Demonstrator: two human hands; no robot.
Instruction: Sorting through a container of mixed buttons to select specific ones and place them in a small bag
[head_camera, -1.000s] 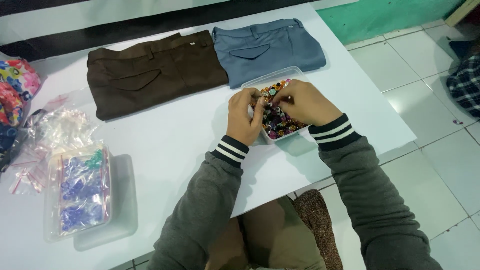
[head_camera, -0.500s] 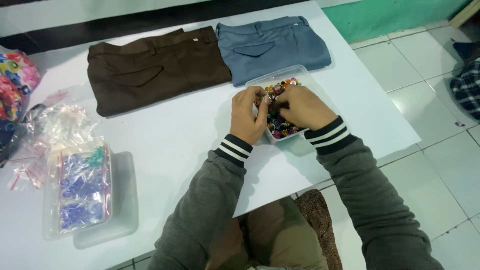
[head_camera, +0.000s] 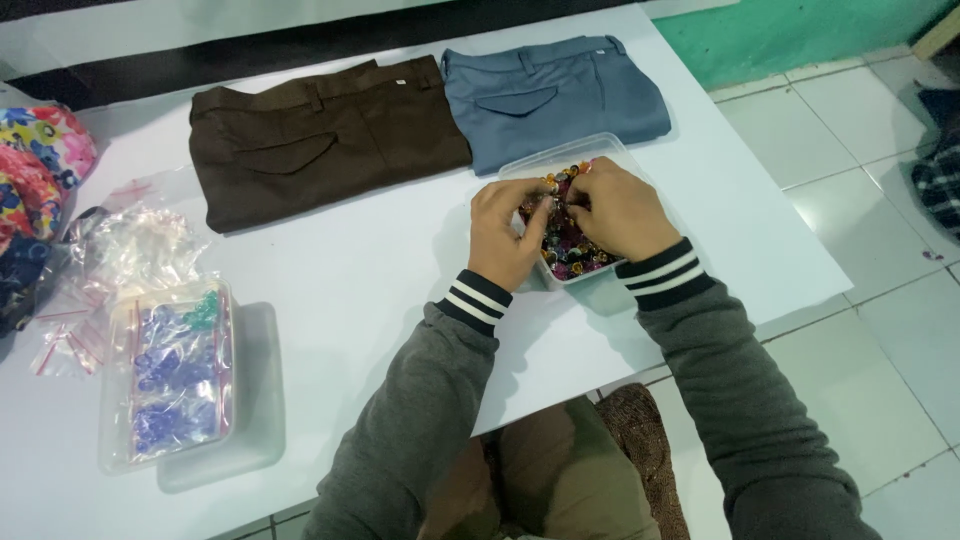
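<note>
A clear plastic container (head_camera: 600, 152) full of small multicoloured pieces (head_camera: 566, 247) sits on the white table (head_camera: 360, 280). My left hand (head_camera: 508, 232) rests over its left side, fingers curled into the pieces. My right hand (head_camera: 617, 212) covers its right side, fingertips pinched close to my left fingers. Whether either hand holds a piece is hidden. Beyond the container lie folded brown trousers (head_camera: 320, 140) and folded blue-grey trousers (head_camera: 555, 95).
At the left stands a clear box of blue and green pieces (head_camera: 178, 372) on a lid (head_camera: 255, 400), with loose small plastic bags (head_camera: 130, 245) behind it. Floral fabric (head_camera: 40, 170) lies at the far left edge. White floor tiles (head_camera: 870, 200) are to the right.
Both hands have stayed over the container, fingers shifting slightly among the pieces. The view has drifted a little.
</note>
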